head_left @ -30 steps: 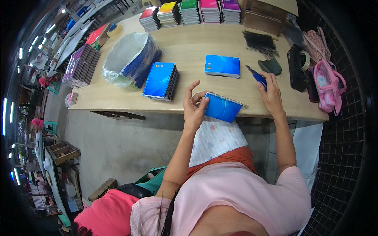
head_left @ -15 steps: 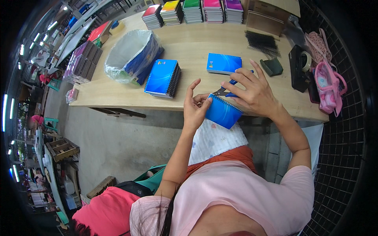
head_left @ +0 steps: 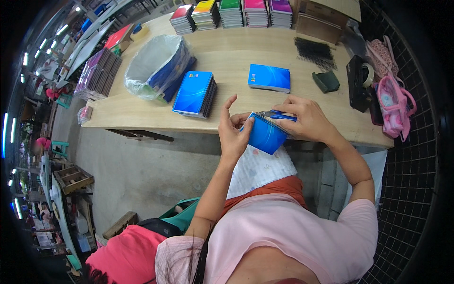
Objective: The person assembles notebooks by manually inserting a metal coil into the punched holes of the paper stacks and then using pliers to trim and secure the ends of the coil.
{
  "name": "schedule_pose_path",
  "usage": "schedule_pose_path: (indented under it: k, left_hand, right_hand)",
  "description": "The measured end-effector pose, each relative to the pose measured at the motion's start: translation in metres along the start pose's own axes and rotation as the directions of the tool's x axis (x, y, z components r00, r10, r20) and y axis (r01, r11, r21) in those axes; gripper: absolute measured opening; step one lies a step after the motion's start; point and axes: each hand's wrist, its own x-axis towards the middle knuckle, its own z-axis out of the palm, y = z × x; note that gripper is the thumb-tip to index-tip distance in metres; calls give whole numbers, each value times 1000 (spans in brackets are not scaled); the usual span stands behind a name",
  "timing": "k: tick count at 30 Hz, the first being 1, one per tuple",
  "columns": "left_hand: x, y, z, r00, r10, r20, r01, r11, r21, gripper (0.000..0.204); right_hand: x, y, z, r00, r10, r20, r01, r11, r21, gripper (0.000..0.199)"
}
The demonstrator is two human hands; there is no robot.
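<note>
My left hand [head_left: 235, 132] pinches the corner of a small blue spiral notebook [head_left: 267, 136] at the table's front edge, its index finger raised. The notebook is tilted, with its dark coil along the upper side. In my right hand [head_left: 307, 118] are blue-handled pliers [head_left: 282, 116], their handles squeezed in the fingers. The jaws sit at the coil's end, close to my left fingertips; whether they grip the wire is too small to tell. Beyond my hands lies another stack of blue notebooks [head_left: 269, 77]. A taller pile of blue spiral notebooks [head_left: 194, 93] stands to the left.
A plastic-lined bin [head_left: 158, 66] stands left on the table [head_left: 227, 52], beside purple notebook stacks [head_left: 98, 75]. Coloured notebook piles [head_left: 231, 15] line the back. At right are black wire coils [head_left: 314, 52], a dark green block [head_left: 326, 81], a tape dispenser [head_left: 358, 83] and a pink bag [head_left: 395, 106].
My right hand has closed its spread fingers around the pliers' handles, and the handles have come together. The notebook has shifted slightly; my left hand keeps its pinch.
</note>
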Motion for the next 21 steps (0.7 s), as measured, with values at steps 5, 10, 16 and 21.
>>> schedule_pose_path:
  k: [5,10,16,21]
  left_hand:
    - [-4,12,2,995,50,-82,-46,998,45,61]
    - [-50,12,18,653,755,51,-744,628,227,41]
    - [-57,34,32,753,547,366,-656,659,366,42]
    - [-5,52,19,839,454,299,-543,696,470,46]
  right_hand:
    - [-12,7,16,937,-182,-297,130,974,-187,33]
    - [-36,-23,47,766,643,-16,75,-64,995,45]
    - [-42,-24,73,728,649,-219,-50,369,928,51]
    - [-50,-39,69,855,467,-226,-123,605,786,54]
